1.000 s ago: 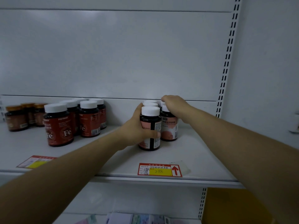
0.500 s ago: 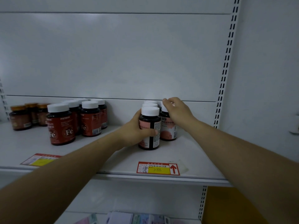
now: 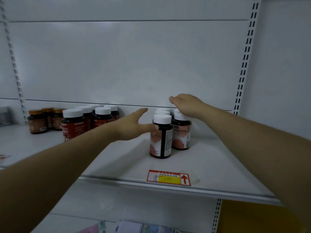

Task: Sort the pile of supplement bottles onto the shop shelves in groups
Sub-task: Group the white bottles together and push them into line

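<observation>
Neither hand gripped anything: the left hand (image 3: 133,126) lay spread, thumb touching the front pink-labelled bottle (image 3: 160,140), and the right hand (image 3: 186,105) was flat over the neighbouring bottle (image 3: 181,135). Three groups already stood on the shelf (image 3: 210,165), including red-labelled bottles (image 3: 72,125) and orange-capped bottles (image 3: 36,121). No pile showed.

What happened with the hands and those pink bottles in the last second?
The left hand opened and let go of the front pink-label bottle, only its thumb near it now. The right hand uncurled, flat above the neighbouring bottle. Both bottles stand where they were; the red bottles too.
</observation>
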A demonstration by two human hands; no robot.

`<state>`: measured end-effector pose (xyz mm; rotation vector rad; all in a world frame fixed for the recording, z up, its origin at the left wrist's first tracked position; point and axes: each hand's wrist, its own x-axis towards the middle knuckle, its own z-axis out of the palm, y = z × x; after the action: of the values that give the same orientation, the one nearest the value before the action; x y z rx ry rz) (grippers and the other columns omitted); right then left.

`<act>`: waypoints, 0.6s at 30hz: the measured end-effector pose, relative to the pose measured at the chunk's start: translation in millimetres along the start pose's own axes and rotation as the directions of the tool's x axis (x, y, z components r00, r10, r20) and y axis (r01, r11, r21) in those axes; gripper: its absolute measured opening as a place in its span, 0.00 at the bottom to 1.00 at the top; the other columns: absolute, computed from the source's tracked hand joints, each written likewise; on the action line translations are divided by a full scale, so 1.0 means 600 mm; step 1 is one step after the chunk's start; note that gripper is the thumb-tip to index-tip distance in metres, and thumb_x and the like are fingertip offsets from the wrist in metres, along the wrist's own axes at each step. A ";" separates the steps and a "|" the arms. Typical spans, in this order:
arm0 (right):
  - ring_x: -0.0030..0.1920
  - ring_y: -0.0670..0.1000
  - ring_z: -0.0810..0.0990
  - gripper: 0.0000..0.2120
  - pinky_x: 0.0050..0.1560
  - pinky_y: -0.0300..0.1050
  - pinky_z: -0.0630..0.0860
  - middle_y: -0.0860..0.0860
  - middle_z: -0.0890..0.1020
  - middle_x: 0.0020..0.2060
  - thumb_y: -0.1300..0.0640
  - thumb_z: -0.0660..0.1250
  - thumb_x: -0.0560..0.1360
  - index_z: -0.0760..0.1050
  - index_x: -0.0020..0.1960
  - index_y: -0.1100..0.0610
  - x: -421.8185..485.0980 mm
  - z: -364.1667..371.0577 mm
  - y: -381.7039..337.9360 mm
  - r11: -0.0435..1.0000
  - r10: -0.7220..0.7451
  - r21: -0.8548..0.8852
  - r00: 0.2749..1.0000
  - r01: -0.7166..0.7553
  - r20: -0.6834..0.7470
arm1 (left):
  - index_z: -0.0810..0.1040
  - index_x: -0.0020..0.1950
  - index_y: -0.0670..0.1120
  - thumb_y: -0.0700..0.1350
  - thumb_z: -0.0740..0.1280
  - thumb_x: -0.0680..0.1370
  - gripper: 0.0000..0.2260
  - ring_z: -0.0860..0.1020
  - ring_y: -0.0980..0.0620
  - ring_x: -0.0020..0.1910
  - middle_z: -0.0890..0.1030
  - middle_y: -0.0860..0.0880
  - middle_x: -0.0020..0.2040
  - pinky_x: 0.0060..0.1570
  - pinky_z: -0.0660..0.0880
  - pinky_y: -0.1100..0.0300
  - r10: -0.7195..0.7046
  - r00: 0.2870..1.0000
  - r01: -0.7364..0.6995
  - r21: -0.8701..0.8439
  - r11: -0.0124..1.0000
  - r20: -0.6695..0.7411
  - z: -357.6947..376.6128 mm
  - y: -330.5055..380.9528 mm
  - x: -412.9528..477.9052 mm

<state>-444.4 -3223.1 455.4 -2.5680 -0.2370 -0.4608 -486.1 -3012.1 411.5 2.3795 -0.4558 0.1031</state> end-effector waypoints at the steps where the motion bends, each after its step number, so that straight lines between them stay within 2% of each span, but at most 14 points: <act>1: 0.65 0.55 0.70 0.26 0.58 0.45 0.65 0.54 0.73 0.67 0.41 0.52 0.81 0.72 0.67 0.58 0.007 -0.001 -0.020 0.999 -0.022 -0.031 0.999 0.023 0.027 | 0.51 0.78 0.55 0.61 0.67 0.73 0.39 0.59 0.50 0.74 0.57 0.51 0.77 0.68 0.59 0.57 0.008 1.000 -0.007 0.041 0.999 -0.022 -0.015 0.001 -0.009; 8: 0.68 0.56 0.69 0.27 0.62 0.46 0.65 0.55 0.70 0.70 0.42 0.55 0.80 0.68 0.71 0.59 0.037 0.034 -0.154 0.958 -0.151 -0.226 0.982 0.173 0.115 | 0.61 0.74 0.53 0.61 0.68 0.72 0.34 0.64 0.50 0.71 0.62 0.52 0.75 0.68 0.62 0.56 0.078 0.990 -0.025 0.406 0.914 -0.115 -0.119 -0.027 -0.056; 11: 0.68 0.56 0.68 0.27 0.65 0.47 0.65 0.54 0.69 0.71 0.41 0.56 0.79 0.67 0.71 0.57 0.051 0.072 -0.205 0.937 -0.189 -0.268 0.972 0.222 0.141 | 0.66 0.70 0.50 0.57 0.68 0.73 0.28 0.68 0.49 0.65 0.68 0.51 0.69 0.61 0.66 0.55 0.065 0.991 0.003 0.508 0.861 -0.116 -0.162 -0.070 -0.073; 13: 0.70 0.55 0.67 0.28 0.67 0.47 0.64 0.54 0.67 0.72 0.41 0.56 0.79 0.65 0.73 0.57 0.057 0.100 -0.237 0.937 -0.195 -0.264 0.969 0.231 0.153 | 0.67 0.70 0.49 0.56 0.69 0.74 0.28 0.69 0.49 0.62 0.69 0.49 0.68 0.58 0.67 0.55 0.052 0.989 0.026 0.513 0.858 -0.138 -0.191 -0.108 -0.081; 15: 0.71 0.55 0.65 0.29 0.68 0.47 0.63 0.53 0.65 0.74 0.41 0.57 0.79 0.63 0.74 0.56 0.060 0.129 -0.264 0.945 -0.182 -0.245 0.970 0.218 0.161 | 0.61 0.75 0.50 0.57 0.69 0.73 0.34 0.66 0.48 0.68 0.63 0.48 0.74 0.62 0.66 0.53 0.008 0.982 0.083 0.473 0.877 -0.187 -0.216 -0.150 -0.087; 18: 0.73 0.55 0.63 0.29 0.67 0.45 0.62 0.54 0.63 0.75 0.42 0.57 0.79 0.60 0.76 0.56 0.062 0.177 -0.292 0.973 -0.122 -0.176 0.982 0.147 0.143 | 0.54 0.77 0.50 0.56 0.71 0.72 0.40 0.62 0.46 0.72 0.57 0.48 0.77 0.65 0.66 0.51 -0.070 0.973 0.125 0.252 0.960 -0.218 -0.246 -0.209 -0.087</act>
<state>-425.0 -3016.2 463.5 -2.7812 -0.4363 -0.3786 -483.2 -2812.7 433.1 2.6119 -0.2347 0.3848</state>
